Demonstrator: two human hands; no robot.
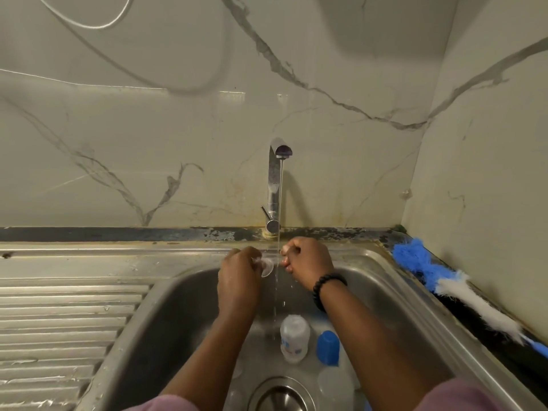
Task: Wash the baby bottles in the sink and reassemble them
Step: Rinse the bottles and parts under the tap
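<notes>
Clear bottle (295, 338) lies in sink (385, 280), blue cap (327, 347) beside.

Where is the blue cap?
In the head view, the blue cap sits in the sink, right of the white bottle, under the right arm.

Brushed steel, marble gloss, clear plastic

The sink (394, 280) is dull scratched steel, the tap (274, 185) shiny chrome, the wall (148, 129) glossy marble, the bottle (294, 336) cloudy plastic, the brush (462, 292) fluffy bristle.
</notes>
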